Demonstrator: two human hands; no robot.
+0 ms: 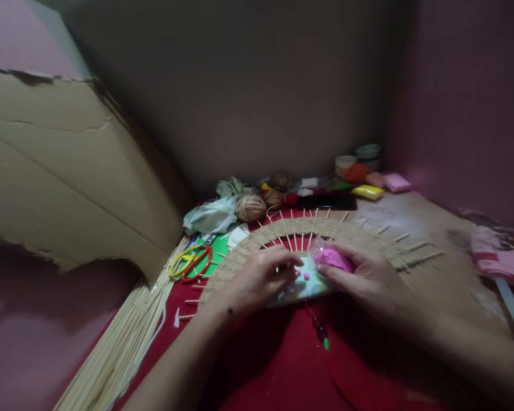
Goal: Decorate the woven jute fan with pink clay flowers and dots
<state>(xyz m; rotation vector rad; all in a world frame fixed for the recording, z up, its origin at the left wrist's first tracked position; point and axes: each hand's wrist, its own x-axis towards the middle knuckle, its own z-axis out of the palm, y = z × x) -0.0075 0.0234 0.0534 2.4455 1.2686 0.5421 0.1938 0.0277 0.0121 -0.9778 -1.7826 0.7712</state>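
Observation:
My right hand [366,277] is closed around a clear plastic packet of pink modelling clay [337,260], its crumpled open end facing left. Under both hands lies a small pale board [310,290] with a blue-green pattern. Two little pink clay bits [306,276] rest on it. My left hand [268,277] is over the board's left side, its thumb and fingers curled together beside the bits; anything between the fingertips is hidden. Behind the hands a woven half-round fan [235,268] with stick ends poking out lies on the red cloth [257,354].
Yellow and red-orange handled scissors [199,264] lie left, by a bundle of thin sticks [120,337]. Twine balls [251,208], a black phone [328,201], a yellow clay packet [367,192] and tubs [368,153] line the back. Torn cardboard [68,171] leans at left.

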